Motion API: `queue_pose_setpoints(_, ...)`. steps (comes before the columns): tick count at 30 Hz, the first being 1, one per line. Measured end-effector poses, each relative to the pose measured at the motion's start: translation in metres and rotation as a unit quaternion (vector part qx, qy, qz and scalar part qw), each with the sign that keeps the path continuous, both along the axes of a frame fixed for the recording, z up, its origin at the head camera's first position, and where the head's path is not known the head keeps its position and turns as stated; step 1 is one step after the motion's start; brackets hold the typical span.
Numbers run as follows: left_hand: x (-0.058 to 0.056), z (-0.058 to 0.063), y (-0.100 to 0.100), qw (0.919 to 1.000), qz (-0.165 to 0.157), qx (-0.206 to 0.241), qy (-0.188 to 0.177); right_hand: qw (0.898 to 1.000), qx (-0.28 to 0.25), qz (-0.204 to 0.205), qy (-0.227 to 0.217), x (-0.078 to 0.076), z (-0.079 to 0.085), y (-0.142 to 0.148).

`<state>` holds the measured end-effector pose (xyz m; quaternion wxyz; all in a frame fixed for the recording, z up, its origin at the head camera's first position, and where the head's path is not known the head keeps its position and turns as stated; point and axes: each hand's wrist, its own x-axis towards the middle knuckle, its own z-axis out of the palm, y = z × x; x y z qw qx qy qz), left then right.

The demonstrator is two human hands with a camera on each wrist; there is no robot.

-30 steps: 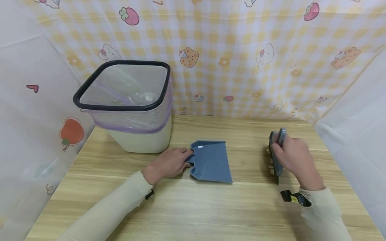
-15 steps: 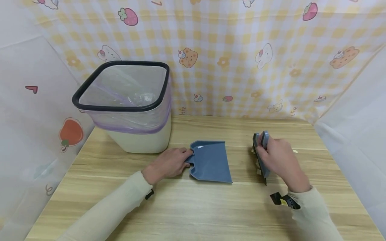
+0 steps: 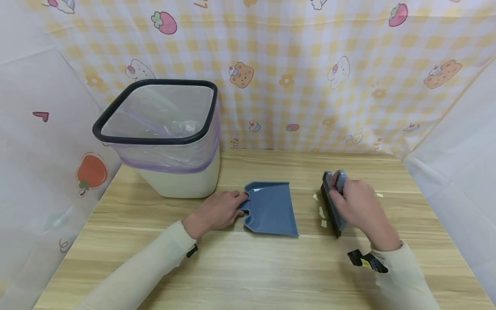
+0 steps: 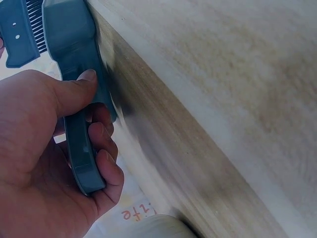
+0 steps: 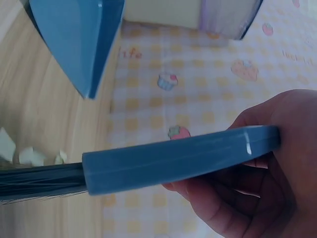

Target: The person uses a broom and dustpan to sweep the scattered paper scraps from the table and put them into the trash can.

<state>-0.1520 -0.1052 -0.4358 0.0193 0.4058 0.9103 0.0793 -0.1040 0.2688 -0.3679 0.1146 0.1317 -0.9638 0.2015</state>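
Note:
A blue-grey dustpan (image 3: 271, 209) lies on the wooden table, its wide lip facing right. My left hand (image 3: 218, 209) grips its short handle, fingers curled round it in the left wrist view. To the right, my right hand (image 3: 362, 206) holds a small blue hand brush (image 5: 178, 156) by its handle, the dark bristles (image 5: 39, 182) down at the tabletop. Several small pale scraps (image 3: 321, 212) lie just left of the bristles, between brush and dustpan. One more pale scrap (image 3: 379, 195) lies right of the right hand.
A cream trash bin (image 3: 190, 183) with a black rim (image 3: 155, 140) and a clear liner stands at the back left, close to the left hand. A checked yellow curtain (image 3: 286, 56) hangs behind the table (image 3: 248, 271), with white cloth at both sides.
My right hand has moved left with the brush toward the dustpan, then slowed. The scraps moved left with it and now show apart from the bristles. My left hand and the dustpan stay put.

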Motion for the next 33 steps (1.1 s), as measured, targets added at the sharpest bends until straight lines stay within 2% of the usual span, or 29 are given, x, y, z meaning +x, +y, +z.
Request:
queue_pose_setpoints(10, 0.001, 0.0, -0.001, 1.0, 0.001, 0.0, 0.004, 0.999, 0.018, -0.04, 0.021, 0.0, 0.003, 0.041)
queue_pose_setpoints(18, 0.0, -0.002, -0.001, 1.0, 0.001, 0.002, 0.007, 0.996, 0.018, -0.088, -0.016, 0.005, 0.004, 0.071)
queue_pose_setpoints(25, 0.0, -0.002, -0.001, 1.0, 0.002, 0.001, 0.001, 0.989, 0.048, -0.138, -0.019, 0.009, 0.004, 0.099)
queue_pose_setpoints(33, 0.0, -0.002, -0.001, 1.0, 0.004, 0.002, 0.004, 0.982, 0.057, -0.176, -0.026, 0.007, 0.002, 0.123)
